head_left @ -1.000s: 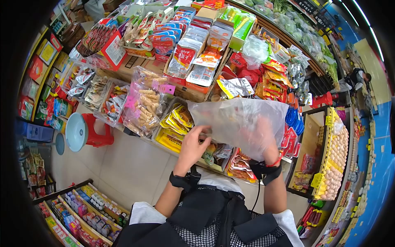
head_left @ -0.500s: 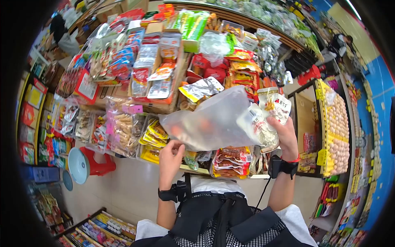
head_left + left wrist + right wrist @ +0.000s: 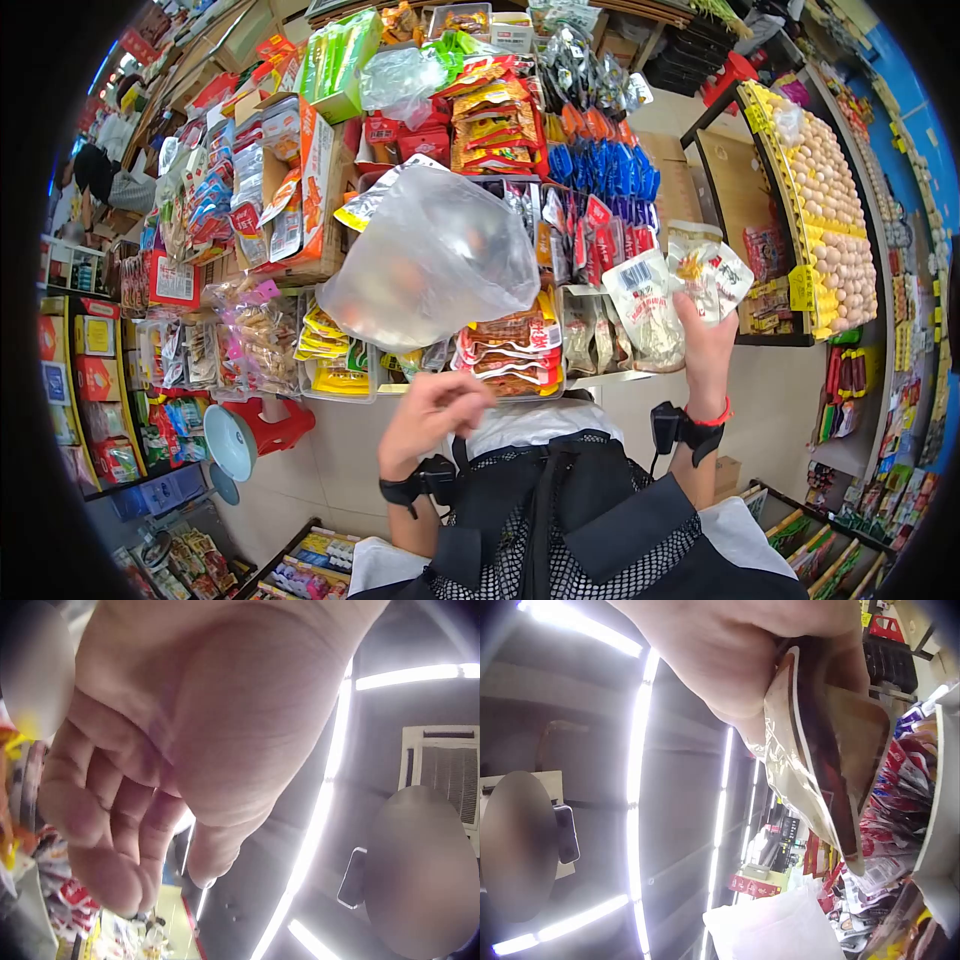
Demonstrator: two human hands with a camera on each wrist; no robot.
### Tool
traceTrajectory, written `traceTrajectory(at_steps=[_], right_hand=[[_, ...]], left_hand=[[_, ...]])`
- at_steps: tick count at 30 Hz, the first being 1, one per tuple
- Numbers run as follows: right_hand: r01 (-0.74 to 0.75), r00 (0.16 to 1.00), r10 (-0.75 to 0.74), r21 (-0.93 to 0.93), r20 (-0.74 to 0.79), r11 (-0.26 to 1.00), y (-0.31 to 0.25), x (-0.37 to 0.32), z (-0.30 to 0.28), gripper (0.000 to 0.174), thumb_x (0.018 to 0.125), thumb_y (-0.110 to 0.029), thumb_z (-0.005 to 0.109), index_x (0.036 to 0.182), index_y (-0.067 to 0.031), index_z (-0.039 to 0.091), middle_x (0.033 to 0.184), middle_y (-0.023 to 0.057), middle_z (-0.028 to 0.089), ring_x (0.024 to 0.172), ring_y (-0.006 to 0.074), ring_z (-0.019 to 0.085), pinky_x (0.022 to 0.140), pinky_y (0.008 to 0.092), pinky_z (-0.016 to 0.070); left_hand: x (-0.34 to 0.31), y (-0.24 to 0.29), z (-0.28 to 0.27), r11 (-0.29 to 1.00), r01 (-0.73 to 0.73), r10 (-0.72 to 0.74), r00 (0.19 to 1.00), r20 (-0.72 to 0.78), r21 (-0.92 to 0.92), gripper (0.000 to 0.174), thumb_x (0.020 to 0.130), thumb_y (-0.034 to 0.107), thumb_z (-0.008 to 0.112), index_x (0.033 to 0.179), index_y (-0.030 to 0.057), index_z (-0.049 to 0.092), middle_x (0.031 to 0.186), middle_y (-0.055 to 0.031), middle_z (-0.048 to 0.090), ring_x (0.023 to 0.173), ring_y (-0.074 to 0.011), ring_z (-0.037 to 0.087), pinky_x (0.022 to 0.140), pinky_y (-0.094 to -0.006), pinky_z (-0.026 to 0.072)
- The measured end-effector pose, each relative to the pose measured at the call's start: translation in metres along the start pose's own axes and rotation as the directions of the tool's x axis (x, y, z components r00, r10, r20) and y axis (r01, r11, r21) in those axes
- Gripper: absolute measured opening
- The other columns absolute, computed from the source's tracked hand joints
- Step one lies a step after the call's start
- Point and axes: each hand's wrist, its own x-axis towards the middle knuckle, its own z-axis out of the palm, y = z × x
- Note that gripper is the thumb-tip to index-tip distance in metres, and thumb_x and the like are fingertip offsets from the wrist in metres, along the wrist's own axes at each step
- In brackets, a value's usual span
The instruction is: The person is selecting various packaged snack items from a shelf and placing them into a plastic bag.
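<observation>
My right hand (image 3: 708,345) grips pale food packets (image 3: 648,315) with printed labels, thumb on top, over the right end of the snack bins. In the right wrist view the sealed packet (image 3: 784,761) juts out from under the fingers. A translucent plastic bag (image 3: 430,255), puffed up, lies across the bins, with dim shapes showing through it. My left hand (image 3: 432,420) hovers in front of my body just below the bag, fingers loosely bent and nothing in them. The left wrist view shows its bare palm (image 3: 225,712).
Red-labelled snack packs (image 3: 510,350) fill a bin under the bag's lower edge. Yellow packs (image 3: 335,350) sit left of it. Trays of eggs (image 3: 835,215) stand at the right. A red stool (image 3: 275,425) with a pale blue basin (image 3: 230,440) is on the floor at left.
My right hand came out from behind the bag, moving right with the packets. My left hand let go of the bag and drew back. The head view has swung right.
</observation>
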Motion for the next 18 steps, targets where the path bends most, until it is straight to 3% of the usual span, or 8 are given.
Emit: traceTrajectory(at_steps=[3, 4, 7, 11, 13, 17, 18], right_hand=[[-0.013, 0.995, 0.016, 0.021, -0.102, 1.000, 0.019, -0.013, -0.008, 0.036, 0.087, -0.003, 0.071, 0.120, 0.0033, 0.060, 0.111, 0.0075, 0.067, 0.095, 0.0129, 0.064, 0.085, 0.0288, 0.0508], [0.006, 0.991, 0.000, 0.046, -0.135, 0.999, 0.025, -0.017, -0.004, 0.036, 0.086, -0.004, 0.071, 0.120, 0.0035, 0.060, 0.110, 0.0077, 0.067, 0.095, 0.0127, 0.064, 0.084, 0.0288, 0.0509], [0.084, 0.990, -0.073, 0.092, -0.119, 0.992, 0.036, -0.032, 0.015, 0.035, 0.086, -0.004, 0.071, 0.118, 0.0046, 0.060, 0.107, 0.0088, 0.068, 0.092, 0.0129, 0.064, 0.082, 0.0294, 0.0514], [-0.010, 0.977, -0.017, 0.123, 0.212, 0.992, 0.069, -0.042, 0.016, 0.027, 0.085, -0.003, 0.070, 0.111, 0.0058, 0.064, 0.105, 0.0118, 0.070, 0.091, 0.0157, 0.066, 0.082, 0.0314, 0.0524], [0.016, 0.950, -0.032, 0.054, 0.312, 0.998, 0.076, -0.035, 0.006, 0.030, 0.085, -0.005, 0.069, 0.112, 0.0058, 0.063, 0.106, 0.0131, 0.070, 0.093, 0.0171, 0.066, 0.083, 0.0320, 0.0523], [-0.047, 0.885, 0.040, 0.003, 0.464, 0.999, 0.095, -0.020, -0.018, 0.033, 0.085, -0.007, 0.069, 0.115, 0.0048, 0.063, 0.106, 0.0140, 0.071, 0.096, 0.0195, 0.066, 0.085, 0.0338, 0.0522], [-0.084, 0.866, 0.089, -0.032, 0.492, 0.996, 0.101, -0.016, -0.024, 0.034, 0.084, -0.008, 0.069, 0.115, 0.0046, 0.063, 0.106, 0.0141, 0.071, 0.097, 0.0192, 0.066, 0.086, 0.0341, 0.0520]], left_hand=[[0.044, 0.004, 0.055, 0.995, 0.081, -0.089, 0.981, 0.171, 0.054, 0.028, 0.099, 0.021, 0.060, 0.112, -0.0027, 0.064, 0.077, -0.0046, 0.067, 0.065, -0.0101, 0.064, 0.060, -0.0249, 0.0512], [0.060, -0.005, 0.069, 0.982, 0.092, -0.133, 0.957, 0.256, 0.168, 0.039, 0.099, 0.024, 0.060, 0.126, -0.0027, 0.054, 0.090, -0.0101, 0.069, 0.071, -0.0136, 0.068, 0.066, -0.0288, 0.0539], [0.096, -0.048, 0.111, 0.985, -0.025, 0.004, 0.993, 0.120, 0.173, 0.049, 0.099, 0.027, 0.059, 0.135, -0.0019, 0.043, 0.101, -0.0155, 0.068, 0.083, -0.0188, 0.070, 0.072, -0.0305, 0.0549], [0.121, -0.084, 0.134, 0.969, -0.135, 0.162, 0.980, -0.114, 0.209, 0.053, 0.097, 0.023, 0.062, 0.136, -0.0024, 0.037, 0.110, -0.0195, 0.066, 0.095, -0.0248, 0.068, 0.076, -0.0328, 0.0551], [0.122, -0.090, 0.136, 0.956, -0.153, 0.203, 0.961, -0.190, 0.248, 0.052, 0.096, 0.021, 0.063, 0.134, -0.0030, 0.038, 0.110, -0.0205, 0.065, 0.099, -0.0277, 0.068, 0.077, -0.0342, 0.0548], [0.121, -0.073, 0.142, 0.913, 0.039, 0.065, 0.969, -0.240, 0.406, 0.042, 0.092, 0.012, 0.066, 0.123, -0.0020, 0.041, 0.116, -0.0190, 0.062, 0.110, -0.0260, 0.063, 0.084, -0.0387, 0.0557], [0.122, -0.078, 0.142, 0.855, 0.047, 0.084, 0.970, -0.228, 0.517, 0.041, 0.088, 0.010, 0.069, 0.118, -0.0027, 0.043, 0.115, -0.0213, 0.060, 0.104, -0.0308, 0.065, 0.081, -0.0400, 0.0557]])
